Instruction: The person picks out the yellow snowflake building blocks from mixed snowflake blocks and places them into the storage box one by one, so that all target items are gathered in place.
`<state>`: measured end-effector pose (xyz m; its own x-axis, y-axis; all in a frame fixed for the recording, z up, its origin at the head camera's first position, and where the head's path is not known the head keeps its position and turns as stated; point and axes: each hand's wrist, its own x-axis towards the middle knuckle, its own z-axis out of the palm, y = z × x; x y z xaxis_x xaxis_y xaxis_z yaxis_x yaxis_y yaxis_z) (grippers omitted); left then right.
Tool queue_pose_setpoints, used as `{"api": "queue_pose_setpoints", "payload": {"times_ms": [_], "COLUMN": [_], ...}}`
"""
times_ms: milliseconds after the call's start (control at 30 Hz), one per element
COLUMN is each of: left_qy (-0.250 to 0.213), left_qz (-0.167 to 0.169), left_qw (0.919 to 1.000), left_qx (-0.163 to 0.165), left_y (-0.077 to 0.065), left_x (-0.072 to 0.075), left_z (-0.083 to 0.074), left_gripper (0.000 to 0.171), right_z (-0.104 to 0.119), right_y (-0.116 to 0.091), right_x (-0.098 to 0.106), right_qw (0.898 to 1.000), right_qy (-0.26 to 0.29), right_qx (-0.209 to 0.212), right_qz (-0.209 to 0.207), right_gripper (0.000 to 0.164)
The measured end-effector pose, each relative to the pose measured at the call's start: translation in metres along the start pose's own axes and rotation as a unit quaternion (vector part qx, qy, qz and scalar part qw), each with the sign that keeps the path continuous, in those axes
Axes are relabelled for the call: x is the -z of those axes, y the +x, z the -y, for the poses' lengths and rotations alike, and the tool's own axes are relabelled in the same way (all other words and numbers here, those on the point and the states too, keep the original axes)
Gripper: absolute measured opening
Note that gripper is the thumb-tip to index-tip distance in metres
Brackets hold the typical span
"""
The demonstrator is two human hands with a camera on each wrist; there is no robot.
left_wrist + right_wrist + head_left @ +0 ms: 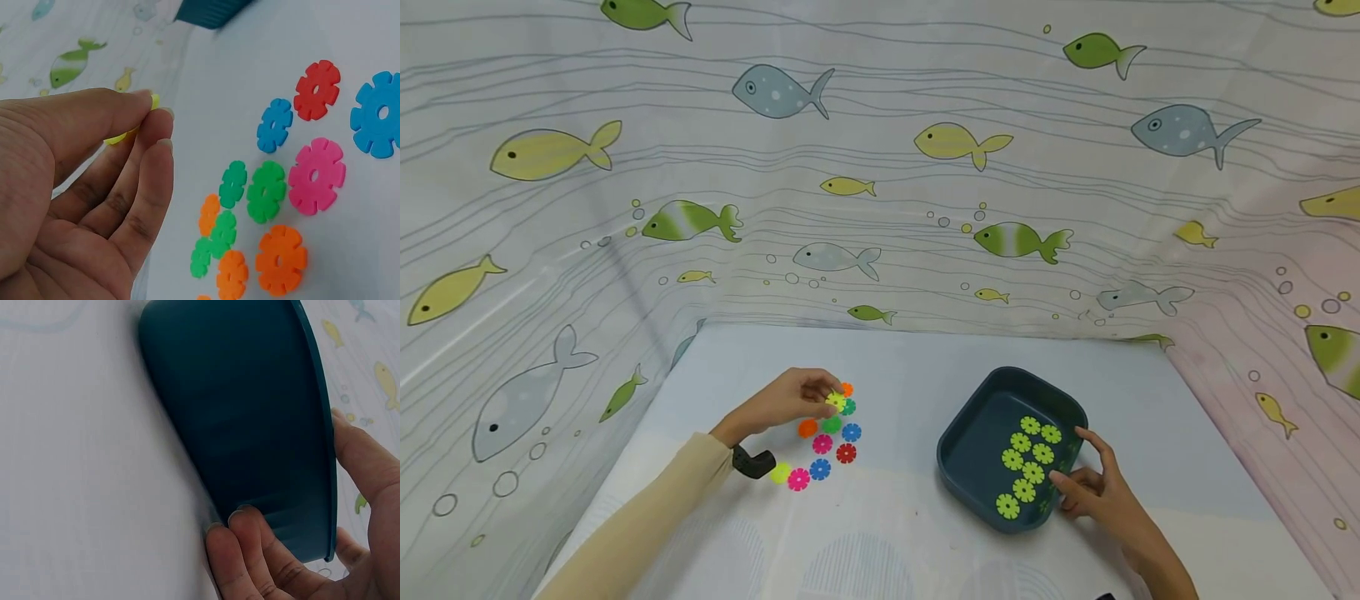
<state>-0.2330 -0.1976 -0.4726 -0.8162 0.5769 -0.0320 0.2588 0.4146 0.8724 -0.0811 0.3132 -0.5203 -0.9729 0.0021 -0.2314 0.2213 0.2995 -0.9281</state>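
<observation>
My left hand [788, 397] pinches a yellow notched plastic disc [836, 403] between thumb and fingertips, above the loose discs on the left side of the table. In the left wrist view only slivers of that yellow disc [117, 139] show; the thumb and fingers hide the rest. On the right, my right hand [1101, 493] grips the near right side of a dark teal plastic tray [976, 450]. Its fingers press the outer wall of the tray [231, 425] in the right wrist view. Several yellow-green discs [1033, 472] lie inside the tray, toward its right side.
Loose notched discs in several colours lie below and beside the left hand, among them a red disc [846, 453], a blue disc [821, 469] and a pink disc [799, 479]. They rest on a white table [902, 400], bordered by fish-printed sheets [895, 275] at the back and sides.
</observation>
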Motion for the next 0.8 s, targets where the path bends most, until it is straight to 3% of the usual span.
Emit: {"api": "queue_pose_setpoints", "payload": {"times_ms": [367, 800], "left_qy": [0.003, -0.015], "left_qz": [0.021, 0.05], "left_qw": [0.9995, 0.9979], "left_qx": [-0.021, -0.04], "left_y": [0.009, 0.02], "left_x": [-0.003, -0.012], "left_z": [-0.004, -0.017], "left_gripper": [0.039, 0.029], "right_z": [0.001, 0.0], "right_y": [0.0, 0.0], "right_x": [-0.001, 0.0], "right_qw": [1.0, 1.0], "right_qy": [0.0, 0.003], "right_qx": [-0.002, -0.001], "right_qz": [-0.001, 0.001], "right_gripper": [0.095, 0.095]}}
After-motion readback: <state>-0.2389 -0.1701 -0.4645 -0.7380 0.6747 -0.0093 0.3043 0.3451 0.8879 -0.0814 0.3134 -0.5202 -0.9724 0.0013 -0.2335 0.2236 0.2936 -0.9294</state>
